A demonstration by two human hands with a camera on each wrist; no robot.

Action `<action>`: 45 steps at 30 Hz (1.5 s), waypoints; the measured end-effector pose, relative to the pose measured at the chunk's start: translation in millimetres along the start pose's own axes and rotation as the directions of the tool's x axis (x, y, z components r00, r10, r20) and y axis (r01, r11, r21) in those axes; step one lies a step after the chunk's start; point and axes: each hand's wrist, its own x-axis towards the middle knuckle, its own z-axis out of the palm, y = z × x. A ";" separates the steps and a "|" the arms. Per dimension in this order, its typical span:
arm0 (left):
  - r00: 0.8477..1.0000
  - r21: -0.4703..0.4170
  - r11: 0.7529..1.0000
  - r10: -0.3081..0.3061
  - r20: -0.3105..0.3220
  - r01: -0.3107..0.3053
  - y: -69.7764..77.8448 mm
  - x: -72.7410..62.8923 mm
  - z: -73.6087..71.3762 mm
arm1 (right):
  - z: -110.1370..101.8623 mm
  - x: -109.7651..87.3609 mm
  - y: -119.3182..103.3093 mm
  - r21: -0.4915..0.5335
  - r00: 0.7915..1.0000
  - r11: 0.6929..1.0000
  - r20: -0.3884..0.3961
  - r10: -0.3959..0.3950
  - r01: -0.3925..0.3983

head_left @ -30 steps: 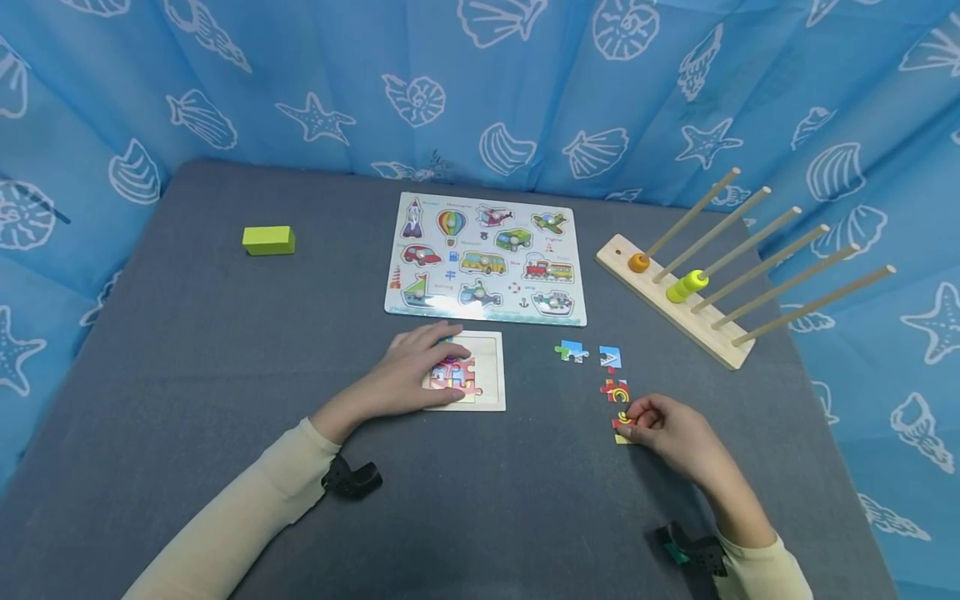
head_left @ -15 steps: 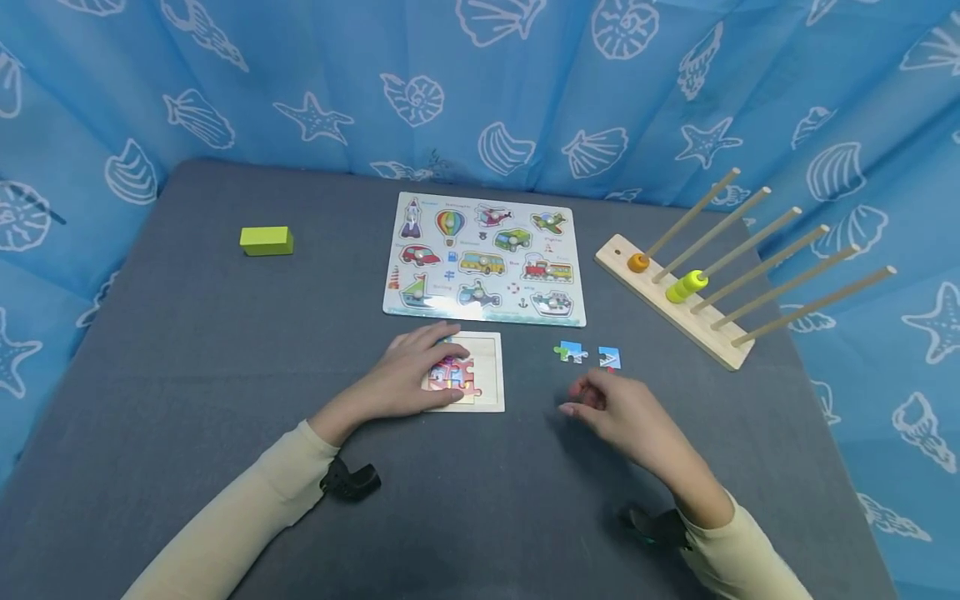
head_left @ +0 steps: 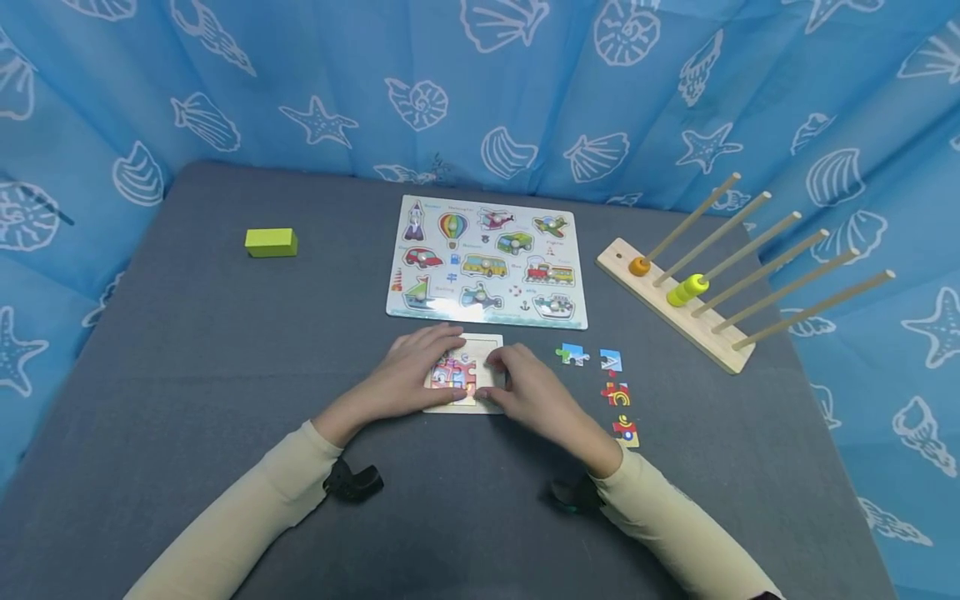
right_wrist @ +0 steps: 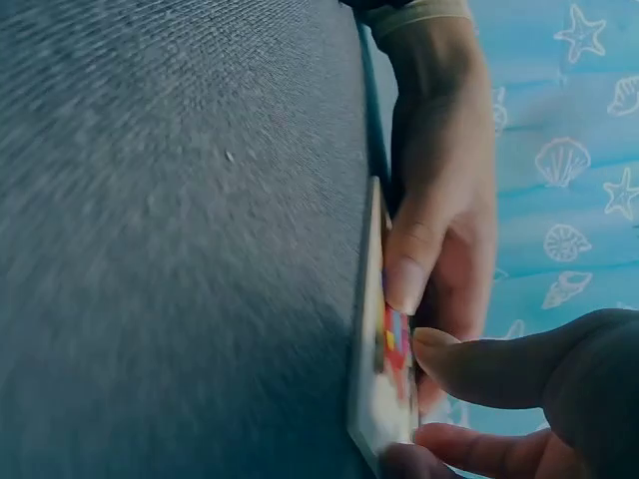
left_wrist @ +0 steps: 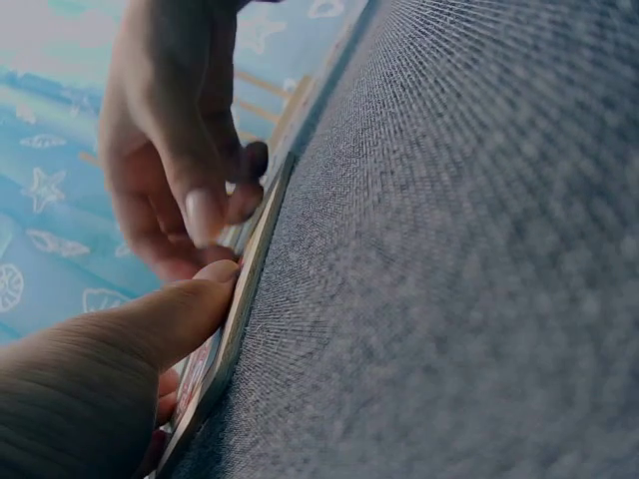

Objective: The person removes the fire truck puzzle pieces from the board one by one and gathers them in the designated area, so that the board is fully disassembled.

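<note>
A small wooden jigsaw puzzle tray [head_left: 491,340] lies flat on the table. Joined pink and red jigsaw pieces [head_left: 453,372] fill part of its inside. My left hand [head_left: 405,375] holds the tray from the left, thumb along the near edge and fingers reaching over to the far edge. From the right, my right hand [head_left: 536,396] bends over the tray, thumb and index finger apart, tips at the pieces' right side. In the right wrist view, the right thumb [right_wrist: 479,369] is close to a red and blue piece [right_wrist: 396,334]. Most of the tray's right edge is hidden.
Right of the tray lie loose jigsaw pieces: a blue-green one [head_left: 573,354], one with a letter A [head_left: 611,360] and two red-yellow ones [head_left: 617,394]. Behind are a vehicle puzzle board [head_left: 487,262], a pegged bead stand [head_left: 705,333] and a green block [head_left: 272,242].
My right hand has moved left from the loose pieces to the tray, uncovering the two red-yellow pieces. My left hand stays on the tray.
</note>
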 end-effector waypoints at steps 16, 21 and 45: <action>0.998 0.023 0.999 -0.024 0.057 0.023 0.0 0.2 -2.7 | 12.0 27.4 -6.7 0.028 0.999 0.999 -0.010 0.042 -0.042; 0.997 -0.030 0.999 0.035 0.066 -0.033 -5.0 1.0 -8.5 | 12.0 30.3 -4.8 0.067 0.998 0.996 0.013 0.064 -0.065; 0.996 -0.136 0.988 -0.083 -0.034 0.077 0.6 3.3 -7.1 | 11.6 32.3 -4.6 0.171 0.997 0.983 0.012 0.070 -0.071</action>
